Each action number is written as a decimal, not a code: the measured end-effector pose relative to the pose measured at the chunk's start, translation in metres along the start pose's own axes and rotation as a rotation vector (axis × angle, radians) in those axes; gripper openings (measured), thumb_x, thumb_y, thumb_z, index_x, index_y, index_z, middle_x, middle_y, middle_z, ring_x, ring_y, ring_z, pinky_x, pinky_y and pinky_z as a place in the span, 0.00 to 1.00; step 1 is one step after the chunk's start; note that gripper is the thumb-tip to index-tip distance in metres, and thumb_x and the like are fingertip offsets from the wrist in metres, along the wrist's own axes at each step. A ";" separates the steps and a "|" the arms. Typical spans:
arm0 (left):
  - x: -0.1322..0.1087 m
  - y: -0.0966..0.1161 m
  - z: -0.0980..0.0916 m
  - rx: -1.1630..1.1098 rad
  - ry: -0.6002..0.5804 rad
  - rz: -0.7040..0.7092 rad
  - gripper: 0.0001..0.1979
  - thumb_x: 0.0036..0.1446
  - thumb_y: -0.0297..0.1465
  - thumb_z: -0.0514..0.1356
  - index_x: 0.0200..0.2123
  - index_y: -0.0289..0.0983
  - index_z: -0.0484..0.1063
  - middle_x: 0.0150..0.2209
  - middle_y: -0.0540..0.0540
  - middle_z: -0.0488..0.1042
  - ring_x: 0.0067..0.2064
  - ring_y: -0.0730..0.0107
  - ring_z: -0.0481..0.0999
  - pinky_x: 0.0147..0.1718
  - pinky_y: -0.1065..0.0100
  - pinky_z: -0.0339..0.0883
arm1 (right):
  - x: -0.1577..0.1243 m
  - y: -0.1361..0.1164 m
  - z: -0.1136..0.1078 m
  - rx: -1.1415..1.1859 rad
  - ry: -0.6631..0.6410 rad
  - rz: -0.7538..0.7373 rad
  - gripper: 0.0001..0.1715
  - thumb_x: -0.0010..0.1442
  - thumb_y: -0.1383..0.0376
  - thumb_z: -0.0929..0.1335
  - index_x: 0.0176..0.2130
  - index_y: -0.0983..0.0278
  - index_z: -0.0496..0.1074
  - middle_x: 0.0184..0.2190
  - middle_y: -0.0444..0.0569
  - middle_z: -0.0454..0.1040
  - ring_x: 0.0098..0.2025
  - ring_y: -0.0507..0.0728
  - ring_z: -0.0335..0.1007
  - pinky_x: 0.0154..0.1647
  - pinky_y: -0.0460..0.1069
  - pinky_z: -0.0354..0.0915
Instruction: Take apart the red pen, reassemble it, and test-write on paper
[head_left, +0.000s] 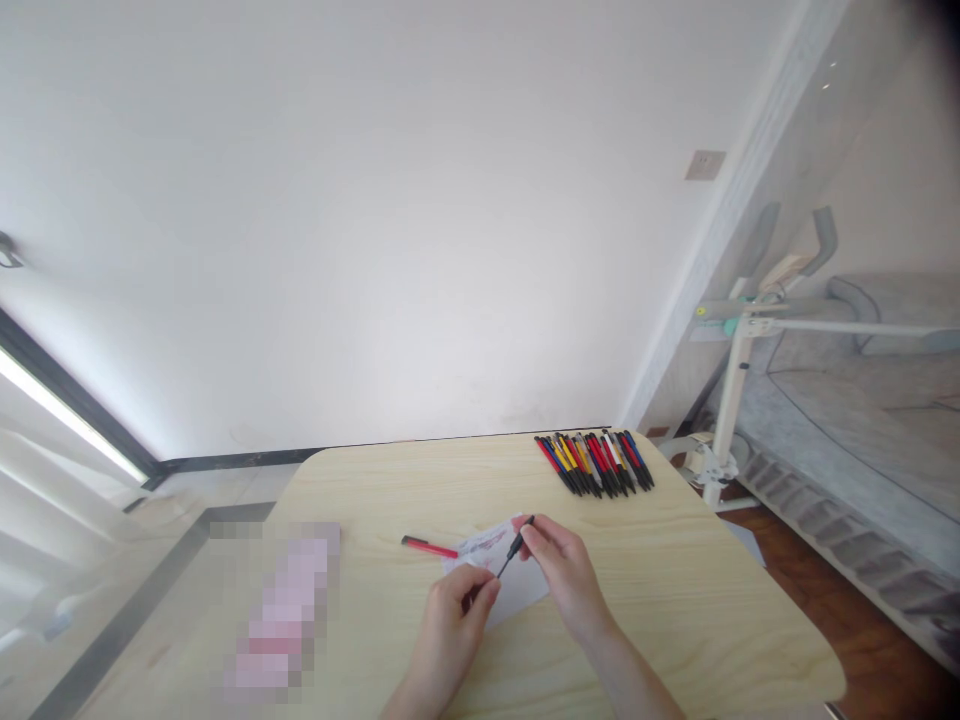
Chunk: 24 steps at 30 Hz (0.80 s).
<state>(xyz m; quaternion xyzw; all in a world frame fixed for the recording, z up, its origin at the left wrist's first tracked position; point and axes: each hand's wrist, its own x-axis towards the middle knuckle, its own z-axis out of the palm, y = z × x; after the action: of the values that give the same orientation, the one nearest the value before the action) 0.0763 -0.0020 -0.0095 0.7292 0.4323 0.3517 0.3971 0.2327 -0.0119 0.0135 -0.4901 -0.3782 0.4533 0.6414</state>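
Note:
In the head view, my right hand [568, 578] pinches a black pen grip section [516, 544] between thumb and fingers, above a sheet of paper. A thin dark ink refill [503, 568] runs from it down to my left hand [459, 612], whose thumb and forefinger are closed on its lower end. Part of the refill is hidden by the left fingers. Beneath both hands lies the white paper [525, 590] with dark and reddish marks on its upper part. A red pen barrel [431, 547] with a black clip end rests just left, its right end over the paper's edge.
Several pens [592, 463] in red, yellow, blue and white with black grips lie side by side at the table's far right. The pale wooden table [390, 490] has rounded corners and stands near a white wall. A pixelated pink area [285, 610] shows at left.

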 end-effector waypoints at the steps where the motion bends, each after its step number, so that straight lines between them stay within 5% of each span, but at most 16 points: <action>1: 0.000 0.000 -0.002 0.054 0.000 0.024 0.13 0.56 0.36 0.52 0.27 0.36 0.72 0.24 0.48 0.71 0.26 0.70 0.68 0.27 0.71 0.62 | 0.003 0.003 -0.003 0.021 0.007 0.023 0.17 0.48 0.57 0.71 0.33 0.67 0.75 0.22 0.47 0.72 0.25 0.53 0.64 0.28 0.47 0.60; 5: 0.003 -0.001 -0.016 0.249 -0.001 0.125 0.13 0.57 0.33 0.51 0.29 0.38 0.73 0.28 0.45 0.71 0.32 0.67 0.70 0.32 0.69 0.64 | 0.016 0.013 -0.020 0.035 -0.059 0.107 0.17 0.42 0.60 0.74 0.34 0.66 0.74 0.20 0.44 0.72 0.24 0.54 0.66 0.27 0.47 0.60; 8: 0.007 -0.006 -0.025 0.399 -0.012 0.186 0.12 0.57 0.31 0.51 0.30 0.39 0.73 0.30 0.45 0.71 0.35 0.65 0.70 0.34 0.67 0.64 | 0.022 0.013 -0.033 -0.179 -0.175 0.098 0.11 0.43 0.62 0.73 0.29 0.65 0.74 0.22 0.44 0.73 0.25 0.54 0.67 0.27 0.47 0.59; 16: 0.014 -0.011 -0.031 0.659 -0.072 0.282 0.11 0.54 0.27 0.53 0.24 0.39 0.72 0.28 0.46 0.71 0.33 0.66 0.70 0.32 0.66 0.64 | 0.022 0.004 -0.039 -0.957 -0.374 -0.296 0.04 0.48 0.68 0.70 0.28 0.60 0.75 0.30 0.46 0.71 0.38 0.58 0.63 0.40 0.50 0.57; 24: 0.011 -0.021 -0.030 0.692 -0.068 0.260 0.09 0.55 0.28 0.53 0.31 0.39 0.74 0.30 0.45 0.71 0.35 0.64 0.70 0.35 0.63 0.65 | 0.018 0.006 -0.036 -1.098 -0.402 -0.305 0.04 0.51 0.68 0.68 0.29 0.60 0.75 0.30 0.47 0.71 0.38 0.58 0.62 0.38 0.50 0.57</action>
<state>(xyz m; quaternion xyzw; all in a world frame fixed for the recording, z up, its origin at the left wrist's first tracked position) 0.0473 0.0227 -0.0126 0.8802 0.4162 0.2079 0.0934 0.2703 -0.0045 -0.0004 -0.5945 -0.7368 0.1784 0.2683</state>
